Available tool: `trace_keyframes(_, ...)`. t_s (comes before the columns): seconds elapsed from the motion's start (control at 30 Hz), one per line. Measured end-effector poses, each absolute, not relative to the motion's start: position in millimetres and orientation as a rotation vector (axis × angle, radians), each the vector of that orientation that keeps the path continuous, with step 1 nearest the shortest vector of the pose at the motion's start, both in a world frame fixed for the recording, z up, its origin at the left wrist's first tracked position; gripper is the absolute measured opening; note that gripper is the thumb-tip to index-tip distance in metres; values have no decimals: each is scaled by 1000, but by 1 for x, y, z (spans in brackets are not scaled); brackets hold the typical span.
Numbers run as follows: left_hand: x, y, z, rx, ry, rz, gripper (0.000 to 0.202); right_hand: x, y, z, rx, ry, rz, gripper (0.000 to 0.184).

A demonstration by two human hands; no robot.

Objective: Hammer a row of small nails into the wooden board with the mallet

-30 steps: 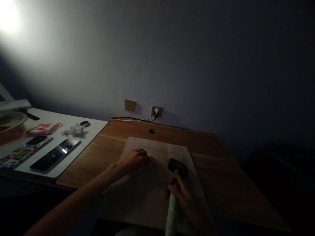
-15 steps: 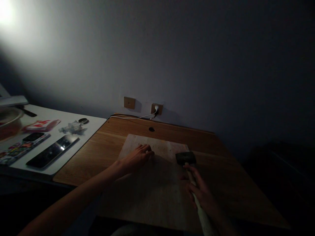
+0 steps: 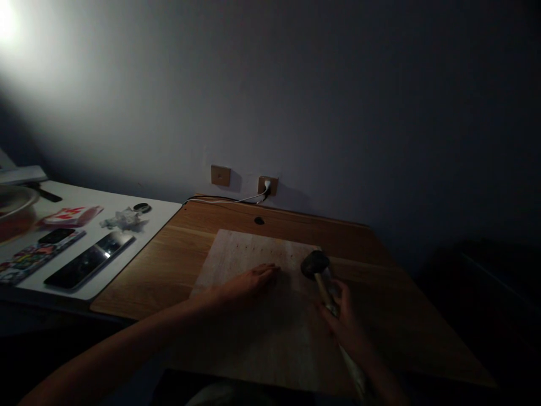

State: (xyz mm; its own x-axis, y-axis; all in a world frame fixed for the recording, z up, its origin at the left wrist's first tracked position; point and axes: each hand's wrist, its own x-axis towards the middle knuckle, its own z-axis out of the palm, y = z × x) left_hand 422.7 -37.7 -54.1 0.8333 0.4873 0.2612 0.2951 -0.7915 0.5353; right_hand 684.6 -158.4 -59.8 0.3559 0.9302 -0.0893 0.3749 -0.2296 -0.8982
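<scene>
My right hand [image 3: 344, 316] is wrapped round the pale handle of a mallet [image 3: 315, 264]. The mallet's dark head is just above or on the right side of a pale wooden board [image 3: 253, 344]; I cannot tell whether they touch. On the middle of that board lies my left hand [image 3: 260, 276], fingers stretched to the right and nothing seen in them. Beyond the left fingertips, a row of several small dark marks [image 3: 262, 250] runs along the board's far side. Whether these are holes or nails is too small to tell.
The board lies on a brown wooden table [image 3: 401, 321] against a wall with two sockets, one holding plugged cables [image 3: 236, 201]. On a white table [image 3: 95, 282] to the left are a phone [image 3: 91, 259], crumpled plastic [image 3: 124, 220], a red-and-white packet [image 3: 71, 216] and a tub [image 3: 17, 217].
My left hand has flattened from a curled pose and moved slightly right and nearer, uncovering the marks. In my right hand the mallet has turned, its head now showing rounder.
</scene>
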Motion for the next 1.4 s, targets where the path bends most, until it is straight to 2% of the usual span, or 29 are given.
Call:
trace_keyframes(0.13, 431, -32, -47, 2562, 588, 646, 20, 687, -163, -53, -1874, -1099, 964, 61)
trace_keyframes(0.2, 437, -25, -43, 2528, 641, 701, 16, 686, -164, -50, -1882, -1061, 1035, 63)
trace_keyframes(0.3, 451, -8, -42, 2378, 749, 765, 16, 682, -165, -47, -1860, -920, 1060, 64)
trace_keyframes(0.47, 490, 30, -51, 2123, 881, 762, 20, 679, -164, -45, -1819, -802, 991, 50)
trace_keyframes(0.73, 546, 52, -51, 2267, 719, 653, 21, 674, -165, -40, -1774, -812, 1001, 51)
trace_keyframes(1.2, 554, 52, -58, 2362, 687, 644, 18, 673, -164, -40, -1801, -778, 1000, 48)
trace_keyframes(1.4, 552, 51, -58, 2428, 704, 610, 18, 673, -164, -37, -1836, -743, 959, 52)
